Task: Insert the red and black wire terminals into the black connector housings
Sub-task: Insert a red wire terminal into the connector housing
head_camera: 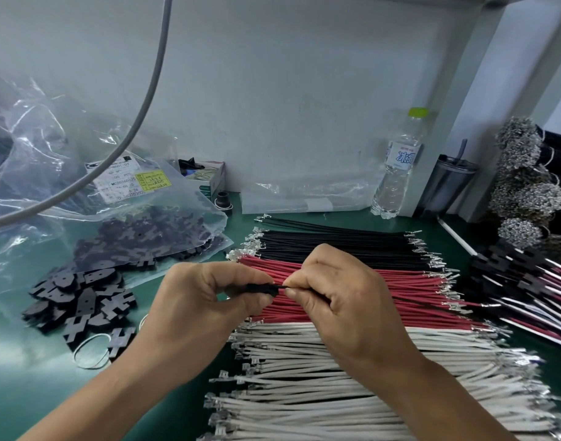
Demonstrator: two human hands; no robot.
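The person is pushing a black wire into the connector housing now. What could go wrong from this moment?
1. The right hand pinches the thin black wire close to the connector housing; pushed off-line, it may bend instead of seating.
2. The left hand covers most of the housing, so the cavity is hard to check.
3. Both forearms hang over the white wires and could scatter them.

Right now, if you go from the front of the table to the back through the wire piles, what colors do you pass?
white wires → red wires → black wires → water bottle at the back.
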